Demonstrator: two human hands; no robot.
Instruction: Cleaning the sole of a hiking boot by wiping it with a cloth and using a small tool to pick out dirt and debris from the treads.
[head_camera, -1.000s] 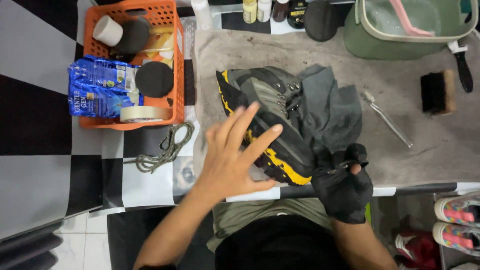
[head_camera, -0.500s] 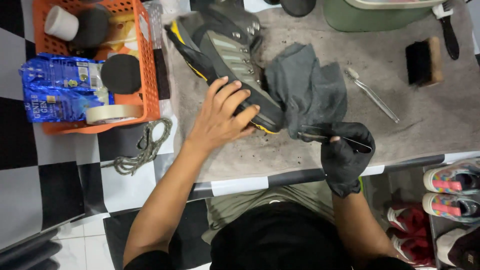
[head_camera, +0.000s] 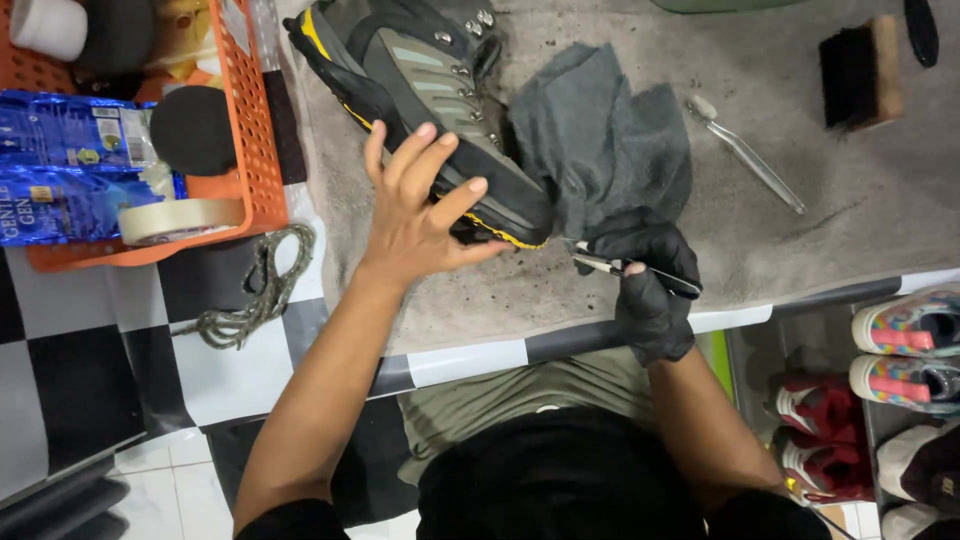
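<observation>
1. Hiking boot (head_camera: 430, 90): grey-olive with black and yellow trim, metal lace hooks, lying on its side across the towel.
2. Thin metal tool (head_camera: 600, 263): held near the boot's toe.

Checkered black-and-white worktop (head_camera: 80, 370), covered at the right by a grey mat (head_camera: 890, 210), on which are laid a hiking boot (head_camera: 420, 90), grey cloth (head_camera: 610, 140), toothbrush (head_camera: 745, 155) and brush (head_camera: 858, 72), orange basket (head_camera: 255, 150) and coiled lace (head_camera: 255, 290) set beside.
</observation>
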